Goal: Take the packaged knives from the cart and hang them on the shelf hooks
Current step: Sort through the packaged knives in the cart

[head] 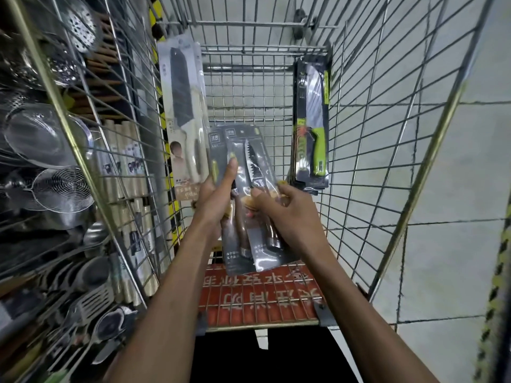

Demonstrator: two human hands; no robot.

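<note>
Bundle: we held a fanned handful of dark serrated-knife packs [250,172] upright above the cart [359,128], with their top ends up.
Left hand: our left hand [218,189] gripped the bundle's left side, thumb laid up the front face and fingers behind.
Right hand: our right hand [284,208] pinched the front pack at about handle level, thumb on the face and fingers curled round the right edge.
Packs left in cart: a cream-handled knife pack [184,120] leaned on the left wall and a green-handled knife pack [312,125] on the right wall, both apart from the bundle.
Shelf: wire strainers [62,186] hung at our left beyond the cart wall; we could not make out free hooks.
Doing it well: we judged it best to square the fan so the top holes lined up, then keep one hand steadying the stack.
Risk: glossy packs seemed likely to slide apart under a loose pinch.
</note>
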